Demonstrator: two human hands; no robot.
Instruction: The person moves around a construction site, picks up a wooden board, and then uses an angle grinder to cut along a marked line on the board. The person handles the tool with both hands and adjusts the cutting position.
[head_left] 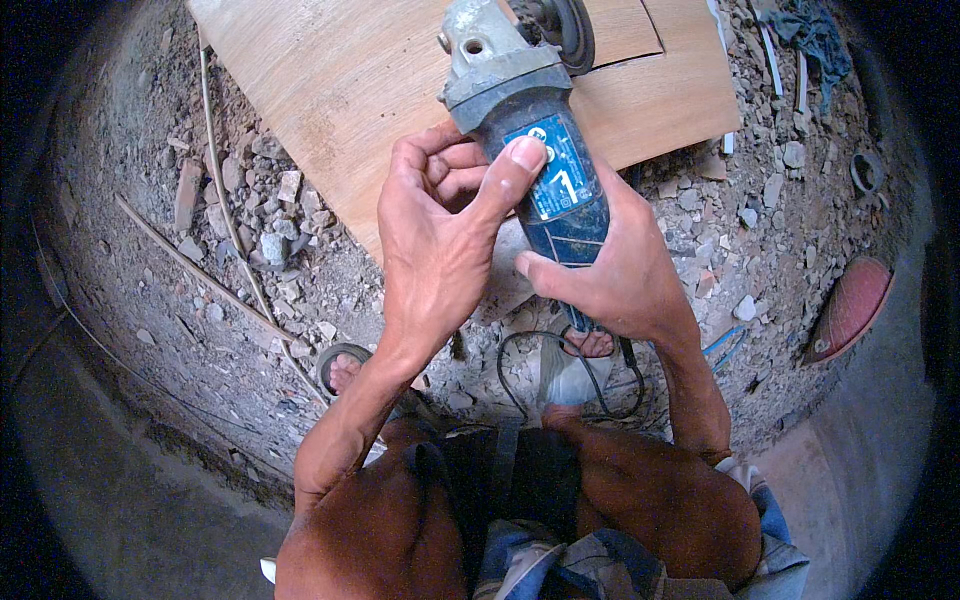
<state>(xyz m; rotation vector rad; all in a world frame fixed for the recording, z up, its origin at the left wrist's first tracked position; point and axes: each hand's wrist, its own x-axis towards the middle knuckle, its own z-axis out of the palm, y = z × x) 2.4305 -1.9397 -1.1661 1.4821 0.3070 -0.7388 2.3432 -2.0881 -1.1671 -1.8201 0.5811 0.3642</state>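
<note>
An angle grinder [535, 105] with a dark blue body and a grey metal gear head is held up between my two hands. Its dark disc [572, 35] points away to the upper right, above a wooden board. My left hand [445, 195] grips the body from the left, its thumb pressed on the blue label and its other fingers curled at the side. Around the rear of the body, my right hand [625, 265] is closed, with the thumb across the lower end. A dark power cord [505, 370] hangs from the tool and loops near my feet.
The light wooden board [330, 90] lies on rubble, with a dark cut line near its right side. Broken stones [275, 245] and a long thin strip [222, 170] are to the left. A red curved piece [850, 308] and blue cloth [815, 45] lie at right.
</note>
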